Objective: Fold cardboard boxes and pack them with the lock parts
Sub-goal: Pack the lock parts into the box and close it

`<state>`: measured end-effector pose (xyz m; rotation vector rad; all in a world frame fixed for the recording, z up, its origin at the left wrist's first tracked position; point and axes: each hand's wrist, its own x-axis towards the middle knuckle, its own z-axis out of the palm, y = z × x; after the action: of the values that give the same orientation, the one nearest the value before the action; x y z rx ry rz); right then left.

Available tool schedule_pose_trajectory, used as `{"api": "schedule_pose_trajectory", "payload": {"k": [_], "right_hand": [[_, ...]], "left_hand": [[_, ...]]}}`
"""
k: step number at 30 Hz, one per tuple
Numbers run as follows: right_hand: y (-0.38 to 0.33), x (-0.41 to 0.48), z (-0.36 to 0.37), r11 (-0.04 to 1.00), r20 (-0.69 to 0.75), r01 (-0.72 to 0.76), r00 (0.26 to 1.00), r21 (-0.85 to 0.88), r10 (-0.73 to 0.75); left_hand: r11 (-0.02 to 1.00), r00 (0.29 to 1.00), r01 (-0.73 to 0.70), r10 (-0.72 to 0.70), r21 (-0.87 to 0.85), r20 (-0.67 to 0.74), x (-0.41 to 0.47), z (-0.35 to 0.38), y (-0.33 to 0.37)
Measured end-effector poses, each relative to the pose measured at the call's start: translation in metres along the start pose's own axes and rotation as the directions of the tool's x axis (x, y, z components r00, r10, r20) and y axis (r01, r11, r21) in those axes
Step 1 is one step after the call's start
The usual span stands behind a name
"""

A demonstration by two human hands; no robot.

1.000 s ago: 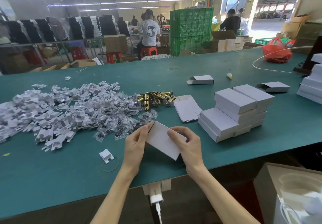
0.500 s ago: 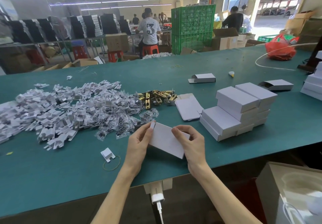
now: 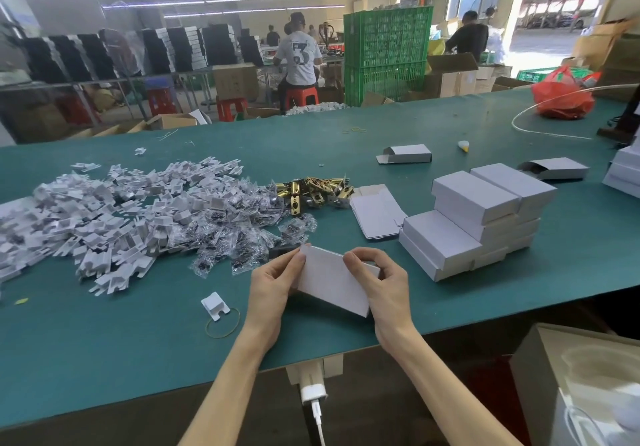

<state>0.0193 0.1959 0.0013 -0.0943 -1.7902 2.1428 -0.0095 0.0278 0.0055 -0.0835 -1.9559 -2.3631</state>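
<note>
A long green worktable (image 3: 346,154) fills the frame in a busy packing hall, where a person seated on a red stool (image 3: 300,96) works with their back to the camera beside a tall stack of green crates (image 3: 387,54). Across the table's left half spreads a broad heap of white plastic inserts (image 3: 104,210), merging at its right edge into a smaller drift of clear bagged screw packets (image 3: 242,234). To the right stands a stepped pile of closed white boxes (image 3: 478,220), with a thin stack of flat box blanks (image 3: 375,215) lying just beside it. Between the blanks and the heap sits a cluster of brass latch parts (image 3: 313,192). Farther back, 2 open-ended boxes lie well apart on the green surface, one (image 3: 405,154) near the middle and one (image 3: 556,169) toward the right. At the near edge, a white cardboard box (image 3: 334,281) is held tilted just above the table between both hands: the left hand (image 3: 273,286) pinches its upper left corner, while the right hand (image 3: 384,282) grips its right end with curled fingers. A single white insert (image 3: 214,305) rests on a yellow rubber band (image 3: 223,322) to the left of the hands.
</note>
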Motion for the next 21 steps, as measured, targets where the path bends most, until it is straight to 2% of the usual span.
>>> {"api": "schedule_pose_trajectory", "payload": {"k": [14,18,21], "right_hand": [[0.0005,-0.0027,0.0015,0.98,0.098,0.122,0.989,-0.157,-0.107],[-0.0005,-0.0028,0.0049,0.973,0.195,0.126,0.977,-0.192,-0.088],[-0.0014,-0.0019,0.0047,0.979,0.178,0.092,0.982,-0.184,-0.059]], "left_hand": [[0.997,0.998,-0.058,0.058,0.048,0.011,0.0017,-0.0013,-0.0038],[0.998,0.998,-0.05,0.048,0.027,0.046,0.003,-0.0035,-0.0026],[0.999,0.997,-0.044,0.043,0.015,0.064,0.0039,-0.0046,-0.0026]]}}
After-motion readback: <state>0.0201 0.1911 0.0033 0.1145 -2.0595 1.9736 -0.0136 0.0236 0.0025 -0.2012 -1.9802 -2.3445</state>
